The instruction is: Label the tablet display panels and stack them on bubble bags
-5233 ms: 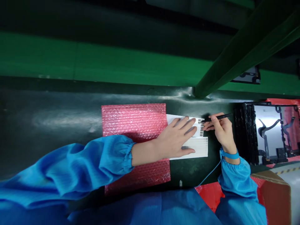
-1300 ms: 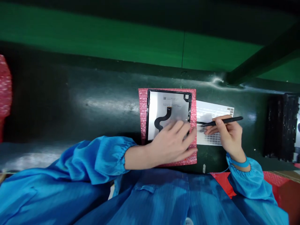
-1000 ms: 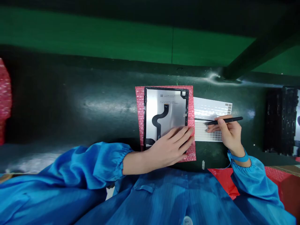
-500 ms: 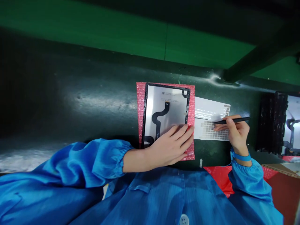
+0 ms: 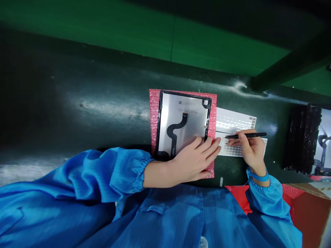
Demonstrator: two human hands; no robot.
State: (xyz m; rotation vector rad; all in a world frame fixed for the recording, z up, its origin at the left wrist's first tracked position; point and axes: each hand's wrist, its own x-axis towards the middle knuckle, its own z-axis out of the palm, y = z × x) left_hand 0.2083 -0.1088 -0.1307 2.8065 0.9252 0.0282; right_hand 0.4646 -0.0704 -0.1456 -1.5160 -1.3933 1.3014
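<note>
A silver panel (image 5: 184, 119) with a black frame and a curved black flex cable lies on a pink bubble-wrap sheet (image 5: 154, 113) on the dark bench. My left hand (image 5: 197, 159) rests flat and open on the panel's near right corner, fingertips reaching the edge of the white sticker sheets (image 5: 234, 123). My right hand (image 5: 249, 148) pinches black tweezers (image 5: 245, 135), their tips pointing left over the lower sticker sheet with its rows of small grey squares.
A black tray stack (image 5: 301, 137) holding more panels (image 5: 324, 144) stands at the right. Red bubble wrap (image 5: 239, 196) and a brown carton (image 5: 309, 210) lie at the near right. A green shelf edge (image 5: 155, 38) and a slanted green post (image 5: 289, 65) run behind.
Since 5.2 s ago a panel has come to lie on the pink bubble wrap. In the last second my left hand slid right onto the sticker sheet's edge, and the tweezers stay over the stickers.
</note>
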